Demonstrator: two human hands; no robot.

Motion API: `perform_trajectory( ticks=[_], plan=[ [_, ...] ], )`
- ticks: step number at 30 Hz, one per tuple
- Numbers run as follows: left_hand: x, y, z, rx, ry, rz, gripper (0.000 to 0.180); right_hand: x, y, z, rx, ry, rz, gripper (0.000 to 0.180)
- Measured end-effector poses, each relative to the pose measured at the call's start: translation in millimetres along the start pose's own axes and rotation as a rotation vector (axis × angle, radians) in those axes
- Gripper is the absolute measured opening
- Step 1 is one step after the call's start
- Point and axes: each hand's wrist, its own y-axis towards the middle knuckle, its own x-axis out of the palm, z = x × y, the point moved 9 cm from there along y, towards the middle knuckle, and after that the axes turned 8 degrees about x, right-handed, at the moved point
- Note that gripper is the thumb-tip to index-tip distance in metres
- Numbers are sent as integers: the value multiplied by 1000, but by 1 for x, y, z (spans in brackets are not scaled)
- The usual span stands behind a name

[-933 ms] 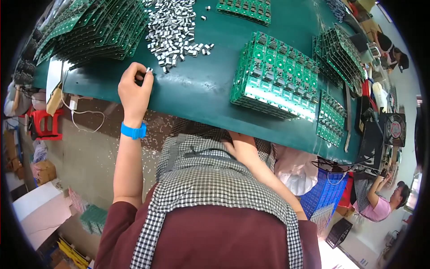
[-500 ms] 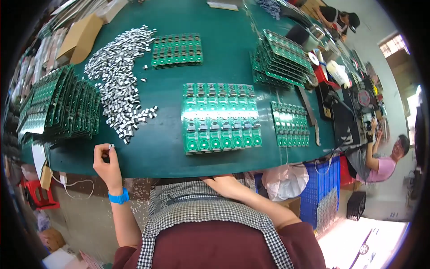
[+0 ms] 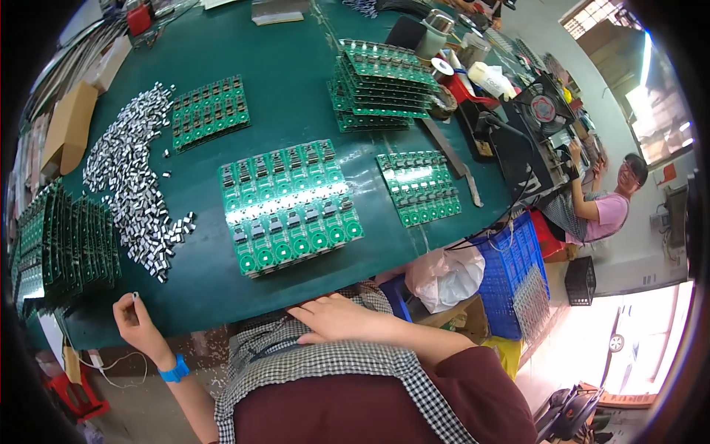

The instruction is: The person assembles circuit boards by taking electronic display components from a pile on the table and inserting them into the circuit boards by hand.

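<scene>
My left hand (image 3: 139, 325), with a blue band at the wrist, is at the table's near left edge. Its thumb and forefinger pinch a small silver-white component (image 3: 135, 296). Just beyond lies a long heap of similar silver-and-dark components (image 3: 133, 174). My right hand (image 3: 336, 317) rests against the checked apron (image 3: 310, 362) at the table's front edge, fingers stretched out and holding nothing; some fingertips are hard to see. In front of me sits a stack of green circuit board panels (image 3: 285, 203) with rows of dark parts and round pads.
Upright circuit boards (image 3: 66, 244) crowd the left edge. A smaller panel (image 3: 211, 111) lies behind, another panel (image 3: 418, 186) to the right, and a tall crisscrossed stack (image 3: 384, 81) at back right. A metal strip (image 3: 444, 148) and fan (image 3: 543, 107) are farther right, near a seated co-worker (image 3: 599, 207).
The view has turned right, shifting the table's contents leftward. My right hand, partly hidden at the table edge before, now shows on the apron. The left hand keeps its pinch.
</scene>
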Motion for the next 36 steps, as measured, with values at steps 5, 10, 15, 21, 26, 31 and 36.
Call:
perform_trajectory(
  ticks=[5,10,15,21,26,31,36],
  plan=[
    [6,-2,-1,-49,-62,20,5,17,-12,7,-4,365,-275,62],
    [-6,-3,11,-99,-88,84,21,15,-22,24,137,512,-159,57],
    [-3,-4,38,-121,-95,3,28,-15,-31,34,158,703,-3,56],
    [38,-36,90,-296,-496,-118,17,-24,-23,3,-114,506,-184,38],
    [98,-54,170,-390,-845,-557,23,-145,-20,-59,-265,733,137,27],
    [95,-71,168,-366,-938,-583,21,-157,4,-84,-328,446,639,30],
    [88,-76,173,-294,-834,-589,18,-152,6,-86,-349,491,667,24]
  ],
)
